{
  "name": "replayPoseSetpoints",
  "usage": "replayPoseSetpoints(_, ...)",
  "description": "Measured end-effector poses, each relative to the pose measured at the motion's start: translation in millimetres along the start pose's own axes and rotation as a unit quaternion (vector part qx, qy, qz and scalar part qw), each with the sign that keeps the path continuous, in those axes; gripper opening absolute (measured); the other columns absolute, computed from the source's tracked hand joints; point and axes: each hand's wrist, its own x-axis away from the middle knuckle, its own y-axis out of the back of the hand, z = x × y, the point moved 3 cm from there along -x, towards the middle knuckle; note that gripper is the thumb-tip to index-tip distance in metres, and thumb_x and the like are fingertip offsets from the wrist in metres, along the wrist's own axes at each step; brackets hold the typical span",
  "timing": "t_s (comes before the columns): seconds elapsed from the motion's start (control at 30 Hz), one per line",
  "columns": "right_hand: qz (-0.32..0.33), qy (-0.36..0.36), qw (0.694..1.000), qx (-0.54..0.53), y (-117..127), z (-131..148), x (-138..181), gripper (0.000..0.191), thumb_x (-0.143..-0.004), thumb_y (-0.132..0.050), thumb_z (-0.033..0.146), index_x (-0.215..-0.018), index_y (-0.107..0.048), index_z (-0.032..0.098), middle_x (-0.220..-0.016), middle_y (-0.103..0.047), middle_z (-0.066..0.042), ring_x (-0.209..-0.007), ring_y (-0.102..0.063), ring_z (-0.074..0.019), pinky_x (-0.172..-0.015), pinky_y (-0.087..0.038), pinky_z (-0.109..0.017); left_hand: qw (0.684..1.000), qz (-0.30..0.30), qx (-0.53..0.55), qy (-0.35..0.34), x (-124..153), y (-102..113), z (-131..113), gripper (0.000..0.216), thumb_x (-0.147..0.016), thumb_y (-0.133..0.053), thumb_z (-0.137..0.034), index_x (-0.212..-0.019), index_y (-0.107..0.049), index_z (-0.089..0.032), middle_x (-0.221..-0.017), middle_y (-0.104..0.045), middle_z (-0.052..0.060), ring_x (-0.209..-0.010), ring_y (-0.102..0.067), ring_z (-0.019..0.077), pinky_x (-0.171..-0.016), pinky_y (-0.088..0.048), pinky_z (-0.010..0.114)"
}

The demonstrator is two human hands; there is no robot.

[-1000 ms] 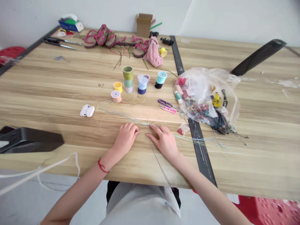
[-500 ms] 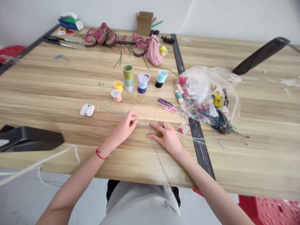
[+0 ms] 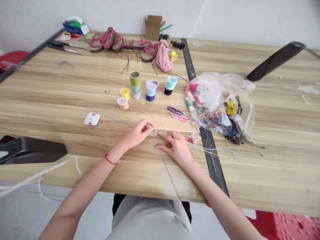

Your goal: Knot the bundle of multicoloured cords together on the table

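A bundle of thin pale cords in yellow, blue and green runs sideways across the table, passing under both hands. My left hand is over the bundle's left part, thumb and index finger pinched on a thin light cord near the middle. My right hand rests on the bundle, its index fingertip pressing where a greyish-purple cord crosses; its thumb is held apart. That cord hangs in a loop over the table's front edge. Purple thread snips and a pink-handled tool lie beyond my right hand.
Thread spools, among them a green one and a peach one, stand behind the hands. A clear plastic bag of cords and trinkets lies right. An earbud case and a black stand are left.
My left hand has moved right, closer to the crossing point, with its fingers pinched together. My right hand stays on the cords. The view has shifted slightly.
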Motion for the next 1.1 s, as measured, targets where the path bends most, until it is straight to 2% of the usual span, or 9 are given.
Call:
replayPoseSetpoints(0.17,-0.011,0.003,1.0,0.028,0.9,1.3,1.0,0.052,-0.083,-0.064,0.059,-0.124,-0.069,0.027,-0.088,-0.059,-0.009,-0.087,-0.054,-0.0258,-0.078,-0.042,-0.037,0.96,0.021,-0.241,-0.142,10.6,-14.3,-5.7,0.018,-0.096,-0.044,-0.01,-0.103,-0.059,-0.018,-0.11,-0.056,0.007,-0.102,-0.058,0.0178,-0.092,-0.049,0.035)
replayPoseSetpoints(0.33,-0.035,0.006,0.999,0.04,0.0,1.7,3.0,0.055,-0.084,-0.062,0.062,-0.124,-0.068,0.024,-0.091,-0.061,-0.01,-0.089,-0.054,-0.0273,-0.078,-0.04,-0.037,0.914,0.05,-0.351,-0.195,9.0,-22.5,0.5,0.02,-0.098,-0.047,-0.013,-0.103,-0.065,-0.017,-0.103,-0.063,0.007,-0.096,-0.061,0.02,-0.086,-0.051,0.035)
replayPoseSetpoints(0.47,-0.076,-0.008,0.997,0.032,5.4,0.6,8.0,0.062,-0.085,-0.064,0.059,-0.13,-0.061,0.016,-0.098,-0.066,-0.012,-0.093,-0.056,-0.0282,-0.081,-0.04,-0.038,0.902,0.035,-0.381,-0.197,8.5,-24.9,0.7,0.02,-0.1,-0.048,-0.018,-0.098,-0.068,-0.015,-0.096,-0.064,0.007,-0.09,-0.061,0.0192,-0.083,-0.05,0.032)
replayPoseSetpoints(0.57,-0.083,-0.043,0.995,0.036,15.4,0.4,12.1,0.033,-0.093,-0.059,0.046,-0.102,-0.07,0.017,-0.087,-0.066,-0.009,-0.084,-0.055,-0.0257,-0.078,-0.037,-0.038,0.897,0.028,-0.402,-0.181,9.4,-27.2,-0.3,0.024,-0.101,-0.045,-0.019,-0.094,-0.068,-0.015,-0.094,-0.064,0.007,-0.085,-0.061,0.0174,-0.077,-0.049,0.03)
replayPoseSetpoints(0.63,-0.089,-0.061,0.994,0.026,24.2,3.1,13.2,0.029,-0.095,-0.056,0.041,-0.079,-0.068,0.019,-0.079,-0.064,-0.008,-0.082,-0.054,-0.0254,-0.079,-0.036,-0.04,0.893,0.025,-0.416,-0.172,10.0,-28.5,-0.8,0.027,-0.102,-0.044,-0.019,-0.091,-0.068,-0.015,-0.092,-0.064,0.006,-0.082,-0.061,0.0164,-0.075,-0.047,0.028)
replayPoseSetpoints(0.77,-0.097,-0.021,0.977,-0.19,34.4,14.2,8.4,0.038,-0.095,-0.052,0.043,-0.064,-0.057,0.022,-0.095,-0.067,-0.009,-0.097,-0.057,-0.0263,-0.089,-0.04,-0.045,0.885,0.022,-0.431,-0.173,10.9,-29.8,-1.3,0.028,-0.102,-0.044,-0.02,-0.087,-0.068,-0.015,-0.089,-0.062,0.006,-0.081,-0.06,0.0163,-0.072,-0.045,0.028)
replayPoseSetpoints(0.9,-0.041,-0.064,0.905,-0.418,21.4,14.4,1.0,0.044,-0.096,-0.045,0.051,-0.063,-0.05,0.022,-0.08,-0.068,-0.007,-0.078,-0.062,-0.0204,-0.076,-0.049,-0.036,0.885,0.024,-0.433,-0.172,11.9,-30.1,-0.2,0.027,-0.101,-0.046,-0.02,-0.087,-0.069,-0.016,-0.086,-0.061,0.005,-0.08,-0.059,0.0168,-0.069,-0.044,0.028)
replayPoseSetpoints(0.97,-0.048,-0.105,0.909,-0.4,13.8,10.8,0.2,0.04,-0.094,-0.048,0.051,-0.069,-0.057,0.021,-0.07,-0.066,-0.004,-0.068,-0.059,-0.0182,-0.067,-0.047,-0.032,0.889,0.022,-0.426,-0.17,12.9,-30.4,0.7,0.026,-0.101,-0.046,-0.02,-0.089,-0.07,-0.016,-0.087,-0.061,0.006,-0.081,-0.059,0.0177,-0.07,-0.045,0.028)
replayPoseSetpoints(1.1,-0.079,-0.097,0.944,-0.306,5.1,8.7,1.3,0.031,-0.093,-0.052,0.045,-0.084,-0.067,0.02,-0.083,-0.069,-0.007,-0.074,-0.061,-0.0196,-0.067,-0.048,-0.032,0.894,0.013,-0.417,-0.162,15.6,-32.2,2.8,0.027,-0.101,-0.044,-0.019,-0.095,-0.07,-0.017,-0.089,-0.062,0.006,-0.084,-0.06,0.0184,-0.073,-0.047,0.03)
